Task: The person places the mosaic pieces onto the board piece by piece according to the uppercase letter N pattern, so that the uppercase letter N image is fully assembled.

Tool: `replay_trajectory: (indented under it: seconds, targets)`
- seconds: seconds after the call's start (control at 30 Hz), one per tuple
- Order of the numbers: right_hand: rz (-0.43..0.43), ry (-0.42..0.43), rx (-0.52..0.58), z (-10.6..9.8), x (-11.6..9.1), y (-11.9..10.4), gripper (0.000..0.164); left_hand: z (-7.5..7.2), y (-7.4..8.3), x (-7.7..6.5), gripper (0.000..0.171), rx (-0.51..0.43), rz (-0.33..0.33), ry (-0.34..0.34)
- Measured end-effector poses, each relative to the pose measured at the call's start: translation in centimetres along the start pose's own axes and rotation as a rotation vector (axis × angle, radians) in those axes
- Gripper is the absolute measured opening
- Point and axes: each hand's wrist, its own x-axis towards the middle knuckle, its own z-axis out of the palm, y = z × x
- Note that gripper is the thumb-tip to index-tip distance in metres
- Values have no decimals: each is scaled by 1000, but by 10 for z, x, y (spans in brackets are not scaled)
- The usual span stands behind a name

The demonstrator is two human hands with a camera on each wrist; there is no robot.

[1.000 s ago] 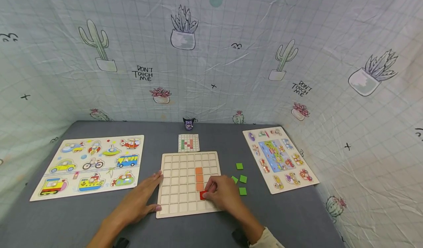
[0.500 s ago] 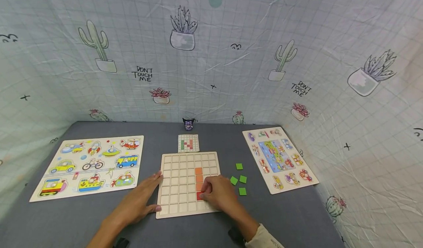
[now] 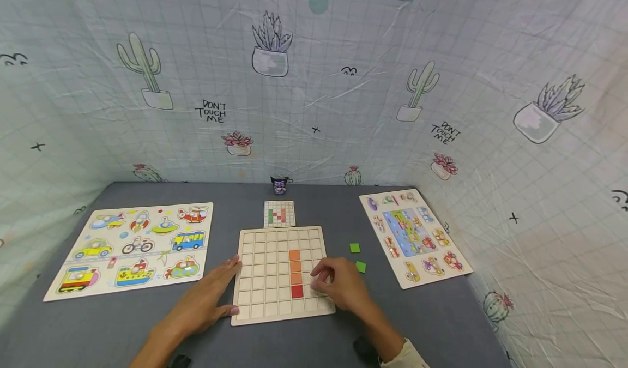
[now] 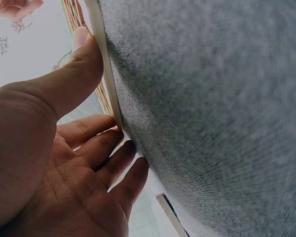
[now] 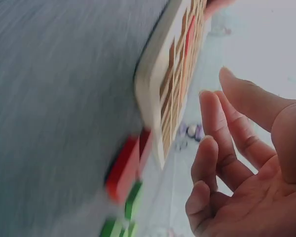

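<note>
My left hand (image 3: 206,294) rests against the left side of the wooden grid board (image 3: 260,297), thumb near its front corner and fingers along the edge. In the left wrist view the thumb and fingertips touch the board's rim. A red square tile (image 3: 296,291) lies in a cell directly below a column of three orange tiles (image 3: 295,266). Above the board's right side hovers my right hand (image 3: 340,283), with a gap between thumb and fingers and nothing held. Red tiles (image 5: 123,170) lie beside the board in the right wrist view; the hand hides them in the head view.
Green tiles (image 3: 355,247) lie right of the board. A small pattern card (image 3: 279,213) is behind it, with a small purple figure (image 3: 279,185) farther back. A vehicle puzzle board (image 3: 132,248) lies left, another picture puzzle board (image 3: 414,237) right.
The right hand settled the red tile into the cell under the orange column, let go of it and moved right, covering some green tiles. The left hand stayed at the board's edge.
</note>
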Motion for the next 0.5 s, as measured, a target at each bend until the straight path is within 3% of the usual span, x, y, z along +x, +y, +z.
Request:
replay_trajectory:
  seconds: [0.23, 0.5]
  targets:
    - [70, 43, 11, -25, -11, 24, 18, 0, 0, 1, 94, 6, 1, 0]
    - [150, 72, -20, -39, -24, 42, 25, 0, 0, 1, 94, 6, 6, -4]
